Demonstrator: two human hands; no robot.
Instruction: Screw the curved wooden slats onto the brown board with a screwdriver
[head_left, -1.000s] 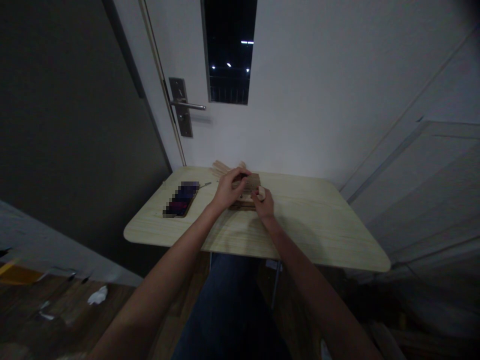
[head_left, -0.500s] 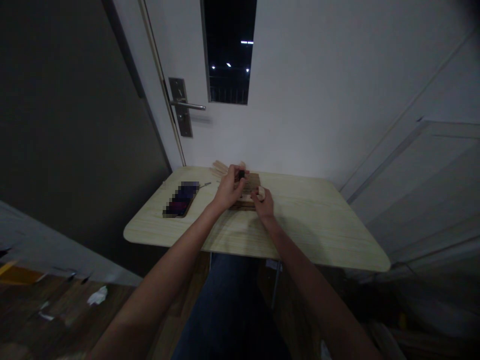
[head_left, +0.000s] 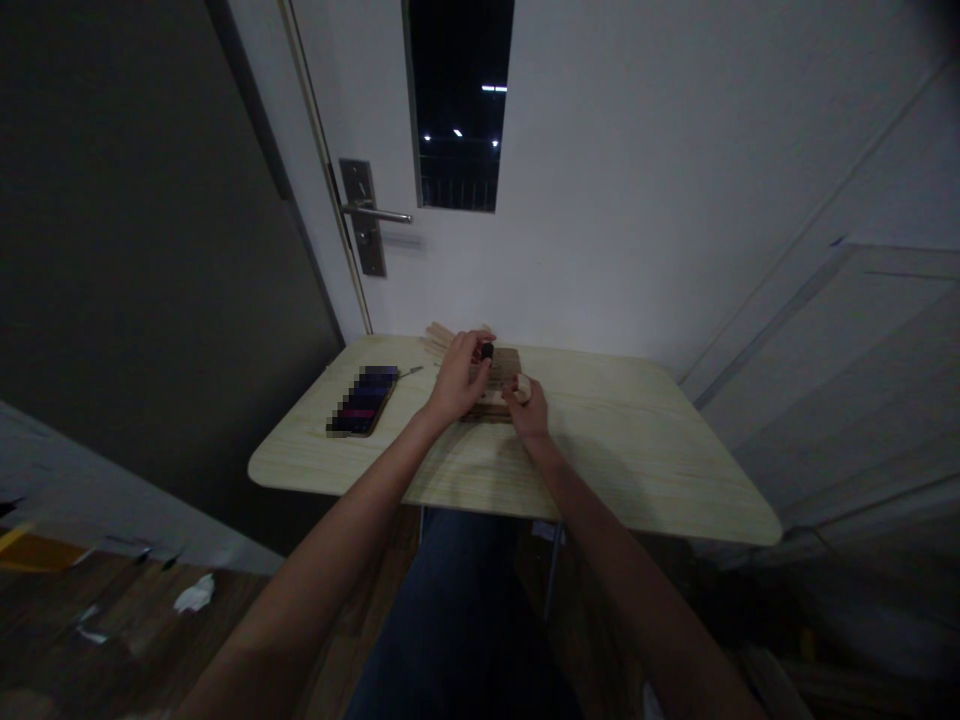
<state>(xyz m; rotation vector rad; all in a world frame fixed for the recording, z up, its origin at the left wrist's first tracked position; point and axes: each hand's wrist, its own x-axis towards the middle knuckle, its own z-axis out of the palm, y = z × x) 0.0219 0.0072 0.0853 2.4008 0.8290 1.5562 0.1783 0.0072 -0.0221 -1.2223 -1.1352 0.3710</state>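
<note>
Near the back of the table, my left hand [head_left: 456,376] is closed round a small black cylindrical thing [head_left: 487,352] whose kind I cannot make out. My right hand [head_left: 531,408] pinches a small pale piece that looks like wood [head_left: 523,386]. Between and under the hands lies a brown, flat-topped wooden or cardboard piece [head_left: 507,362], partly hidden by the fingers. Several pale flat sticks [head_left: 439,338] lie behind my left hand.
A phone [head_left: 364,402] with a blurred screen lies at the left of the pale table [head_left: 637,450]. A thin metal tool [head_left: 410,371] rests beside it. Behind the table stands a white door with a handle [head_left: 382,214]. Crumpled paper [head_left: 195,593] is on the floor.
The fingers of my left hand have shifted slightly round the black thing. My right hand stays almost in place. The view has tilted a little.
</note>
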